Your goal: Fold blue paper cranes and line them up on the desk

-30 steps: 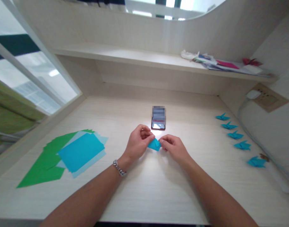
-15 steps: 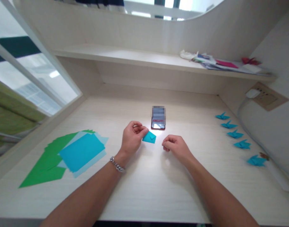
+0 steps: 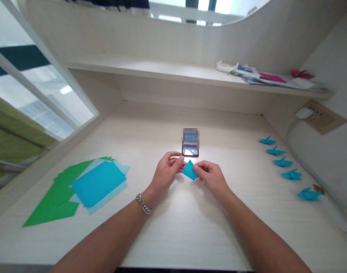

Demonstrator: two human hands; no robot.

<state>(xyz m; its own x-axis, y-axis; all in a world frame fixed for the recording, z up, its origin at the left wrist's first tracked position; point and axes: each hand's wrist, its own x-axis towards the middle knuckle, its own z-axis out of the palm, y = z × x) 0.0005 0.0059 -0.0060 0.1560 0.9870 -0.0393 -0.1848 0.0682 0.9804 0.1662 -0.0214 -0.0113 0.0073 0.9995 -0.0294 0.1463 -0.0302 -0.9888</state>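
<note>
A small piece of folded blue origami paper (image 3: 189, 170) is held just above the desk, turned as a diamond with one corner up. My right hand (image 3: 211, 175) pinches its right edge between thumb and fingers. At the left edge, the curled fingers of my left hand (image 3: 169, 168) meet the paper; part of their grip is hidden. A silver chain bracelet (image 3: 144, 204) circles my left wrist. Just beyond the paper lies a phone (image 3: 190, 151) with its screen lit and partly blurred out.
Sheets of blue paper (image 3: 99, 184) overlap green paper (image 3: 51, 203) on the left. Several folded blue paper cranes (image 3: 283, 162) form a row at the right, near a cable (image 3: 297, 155) and wall socket (image 3: 322, 116). A shelf (image 3: 162, 68) crosses the back, with papers (image 3: 271, 77) on it.
The folded paper has moved right and been turned, now showing a plain diamond face. My right hand has taken hold of it; my left hand has shifted right.
</note>
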